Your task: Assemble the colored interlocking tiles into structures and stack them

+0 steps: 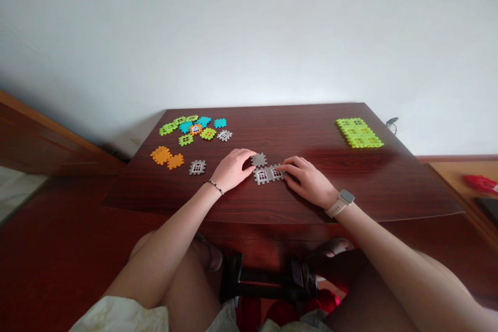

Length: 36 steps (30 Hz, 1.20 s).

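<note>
In the middle of the dark table [307, 129], two grey interlocking tiles with white window inserts lie side by side: a left window tile [262, 176] and a right window tile [277, 174]. A plain grey tile [259, 159] sits just behind the left one; whether they are joined I cannot tell. My left hand [233, 170] has its index finger at the plain tile's left edge and its thumb low near the window tile, curled closed about that corner. My right hand [307, 179] presses index finger and thumb on the right window tile.
A green panel of joined tiles [360, 132] lies at the back right. Loose green, blue, orange and grey tiles [194, 129] are spread at the back left. Orange tiles [161, 154] and a grey window tile [197, 167] lie left of my left hand. A wall [249, 36] stands behind.
</note>
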Motion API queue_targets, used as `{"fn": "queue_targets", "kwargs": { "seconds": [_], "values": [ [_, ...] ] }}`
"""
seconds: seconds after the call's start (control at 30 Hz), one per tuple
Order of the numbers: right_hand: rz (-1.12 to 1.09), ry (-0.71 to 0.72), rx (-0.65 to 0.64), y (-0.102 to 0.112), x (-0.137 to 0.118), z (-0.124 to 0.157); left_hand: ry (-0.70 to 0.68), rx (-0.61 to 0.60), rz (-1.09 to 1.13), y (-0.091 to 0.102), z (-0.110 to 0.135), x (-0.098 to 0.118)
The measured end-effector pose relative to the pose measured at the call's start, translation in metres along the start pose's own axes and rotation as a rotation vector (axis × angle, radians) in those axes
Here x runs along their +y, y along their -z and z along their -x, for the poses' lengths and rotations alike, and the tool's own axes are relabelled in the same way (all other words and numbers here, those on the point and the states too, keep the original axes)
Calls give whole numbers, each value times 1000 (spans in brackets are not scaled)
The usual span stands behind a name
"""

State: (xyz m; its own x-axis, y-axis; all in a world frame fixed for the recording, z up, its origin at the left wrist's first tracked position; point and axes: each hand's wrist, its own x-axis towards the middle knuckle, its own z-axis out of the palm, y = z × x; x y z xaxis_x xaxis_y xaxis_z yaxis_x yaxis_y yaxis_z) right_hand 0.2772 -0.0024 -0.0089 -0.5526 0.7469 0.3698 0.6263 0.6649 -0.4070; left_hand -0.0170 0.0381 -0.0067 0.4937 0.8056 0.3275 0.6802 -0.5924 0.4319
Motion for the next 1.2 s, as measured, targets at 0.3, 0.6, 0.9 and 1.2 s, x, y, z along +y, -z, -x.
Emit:
{"fn": "queue_targets", "kwargs": {
  "seconds": [0.3, 0.6, 0.9, 1.2],
  "values": [
    [-1, 5, 1, 0, 1, 1, 13, 15, -16, 2, 0, 2],
    [-1, -4, -5, 0, 0, 1, -25, -5, -13, 8, 9, 9],
    [-5, 2, 0, 0, 1, 1, -49, 17, -44, 3, 12, 9],
    [7, 5, -1, -1, 2, 2, -188, -38, -54, 16, 12, 5]
  ]
}}
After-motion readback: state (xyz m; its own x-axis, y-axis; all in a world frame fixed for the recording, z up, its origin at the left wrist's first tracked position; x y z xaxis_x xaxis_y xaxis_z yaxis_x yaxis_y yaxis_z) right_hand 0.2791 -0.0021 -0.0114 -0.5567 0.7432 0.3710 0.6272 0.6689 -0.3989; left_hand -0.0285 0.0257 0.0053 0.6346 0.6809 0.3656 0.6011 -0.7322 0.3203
